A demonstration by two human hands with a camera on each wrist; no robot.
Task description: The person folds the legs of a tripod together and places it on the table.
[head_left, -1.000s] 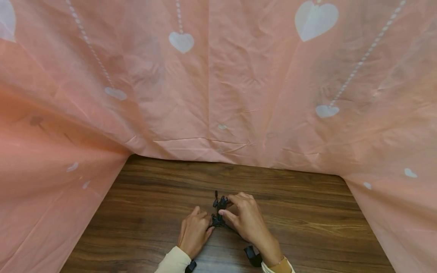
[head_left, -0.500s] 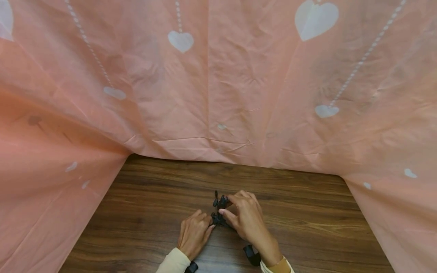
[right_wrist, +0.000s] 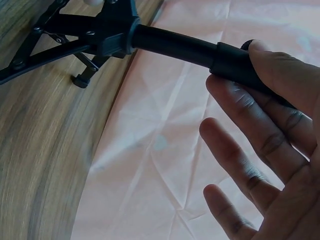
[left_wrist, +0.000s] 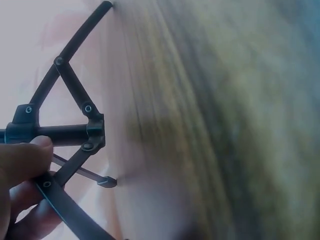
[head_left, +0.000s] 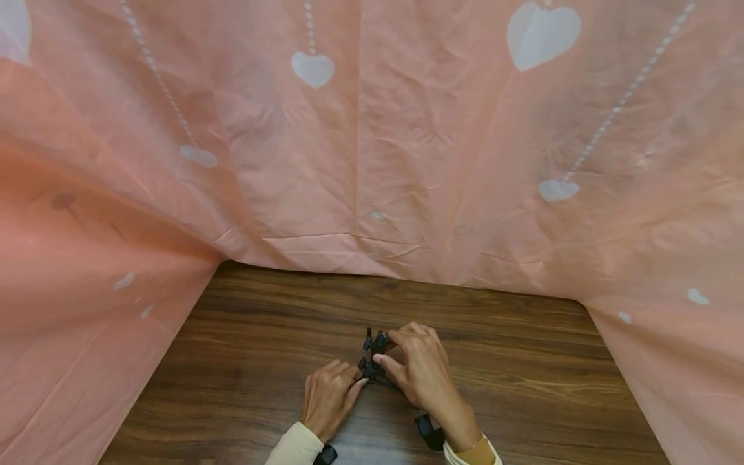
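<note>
A small black tripod (head_left: 379, 352) stands between the two hands in the head view, legs spread and joined by hinged braces (left_wrist: 75, 85). My left hand (head_left: 330, 395) pinches it low down; in the left wrist view the thumb lies by the center tube (left_wrist: 65, 135) and the fingers curl behind one leg (left_wrist: 75, 215). With thumb and forefinger, my right hand (head_left: 424, 371) grips the thicker upper sleeve of the column (right_wrist: 232, 65), the thumb beside a small knob (right_wrist: 246, 45). Its other fingers are spread away from the column. A rubber-tipped foot (right_wrist: 80, 81) shows near the tabletop.
The dark wood-grain table (head_left: 523, 361) lies under both hands. A pink cloth with white hearts (head_left: 360, 161) hangs around the back and sides. Black wrist-worn devices show at the left wrist (head_left: 327, 454) and right wrist (head_left: 429, 433).
The tripod's lower end has turned slightly, with the left hand shifting a little along with it. The right hand keeps its grip in nearly the same place.
</note>
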